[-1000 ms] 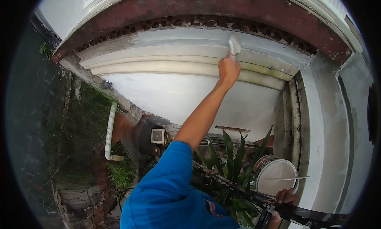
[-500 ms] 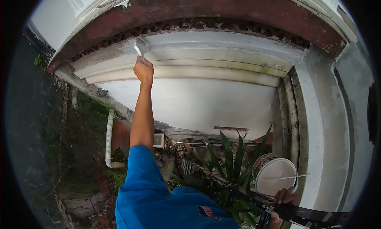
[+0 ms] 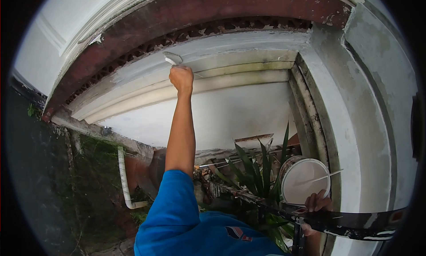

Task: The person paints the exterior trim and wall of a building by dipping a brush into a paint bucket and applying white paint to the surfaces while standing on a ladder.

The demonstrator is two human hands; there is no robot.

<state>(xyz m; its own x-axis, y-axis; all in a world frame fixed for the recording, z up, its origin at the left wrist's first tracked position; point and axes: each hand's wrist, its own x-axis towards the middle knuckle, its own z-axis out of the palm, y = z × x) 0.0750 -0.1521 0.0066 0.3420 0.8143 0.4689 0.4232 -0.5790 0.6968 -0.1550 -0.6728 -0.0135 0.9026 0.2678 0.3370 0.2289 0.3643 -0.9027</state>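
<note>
Straight out in front of me, my left hand [image 3: 181, 79] is closed around the handle of a paintbrush [image 3: 173, 58]. Its bristles lie against the pale upper band of the wall [image 3: 230, 43], under a strip of pierced, dark red edging. Low on the right, my right hand [image 3: 317, 201] has its fingers curled at a worn black railing [image 3: 355, 224], which hides the middle of the hand. Close above those fingers, a round paint bucket [image 3: 285, 170] holds off-white paint, with a thin stick [image 3: 317, 179] lying across its mouth.
A dark red ledge [image 3: 213, 7] curves across the top. Cream mouldings [image 3: 248, 78] run below the painted band. Long-leaved plants [image 3: 255, 167] grow by the railing. A white pipe [image 3: 123, 171] stands at the left, and a grey-white pillar [image 3: 350, 136] rises at the right.
The brush has moved right along the band, and more of its left part looks pale and coated. My view has shifted right. The right hand stays at the railing beside the bucket.
</note>
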